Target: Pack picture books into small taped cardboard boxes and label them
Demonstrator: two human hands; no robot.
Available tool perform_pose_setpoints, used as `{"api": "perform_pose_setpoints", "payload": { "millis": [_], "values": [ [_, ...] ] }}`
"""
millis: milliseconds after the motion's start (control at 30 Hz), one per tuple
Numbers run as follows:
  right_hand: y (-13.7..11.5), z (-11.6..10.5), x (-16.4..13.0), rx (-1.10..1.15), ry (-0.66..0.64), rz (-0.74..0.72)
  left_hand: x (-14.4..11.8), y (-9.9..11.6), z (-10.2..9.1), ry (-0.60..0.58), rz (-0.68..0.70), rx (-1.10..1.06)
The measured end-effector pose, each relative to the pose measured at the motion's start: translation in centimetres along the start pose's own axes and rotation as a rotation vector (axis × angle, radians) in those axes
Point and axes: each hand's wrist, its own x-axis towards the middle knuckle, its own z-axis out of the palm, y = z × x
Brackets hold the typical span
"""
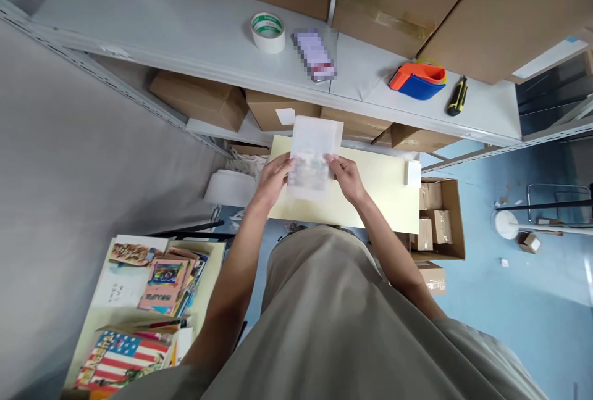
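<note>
Between my two hands is a whitish, translucent flat sleeve or sheet (314, 141), with a faint greyish picture showing in its lower half. My left hand (273, 179) pinches its left edge, thumb on top. On the opposite edge, my right hand (345, 175) grips it the same way. I cannot tell whether it is a bag or stacked paper. It is held over a pale yellow table (370, 196), where a small stack of white cards (412, 174) lies near the right end.
On the grey shelf (185, 36) ahead lie a tape roll (268, 33), a blurred phone (315, 54), an orange-and-blue tape-like item (417, 81) and a yellow-black box cutter (458, 96). Cardboard boxes (398, 5) stand behind. An open carton (459, 221) is at right; picture books (164, 283) lie left.
</note>
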Motion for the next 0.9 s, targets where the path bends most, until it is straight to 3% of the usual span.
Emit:
{"api": "perform_pose_setpoints", "payload": {
  "millis": [67, 167, 233, 333, 400, 533, 633, 800, 900],
  "values": [
    [0.5, 0.9, 0.1, 0.077, -0.041, 0.065, 0.1, -0.1, -0.9, -0.088, -0.12, -0.115],
    [1.6, 1.9, 0.4, 0.098, -0.049, 0.117, -0.5, -0.4, -1.7, -0.081, -0.157, -0.169],
    [2.2, 2.4, 0.5, 0.043, 0.032, 0.102, -0.8, -0.6, -2.3, -0.039, -0.144, -0.144],
    [2.9, 3.3, 0.2, -0.129, 0.253, -0.008, -1.0, -1.4, -3.6, 0.037, -0.119, -0.066],
    [3.3, 4.2, -0.2, -0.216, 0.302, -0.047, -1.1, -2.0, -4.6, 0.064, -0.113, -0.026],
    [5.3, 6.5, -0.2, -0.256, 0.195, 0.057, -1.4, -3.5, -6.0, 0.064, -0.161, 0.025],
    [7.6, 7.4, 0.8, -0.251, 0.196, 0.187, -1.4, -4.8, -6.6, 0.048, -0.222, 0.027],
    [11.4, 6.9, 3.2, -0.18, 0.161, 0.424, -0.1, -7.8, -7.3, 0.032, -0.309, 0.029],
    [13.7, 6.7, 5.2, -0.155, 0.145, 0.472, 2.0, -10.1, -7.7, 0.055, -0.33, 0.147]
  ]
}}
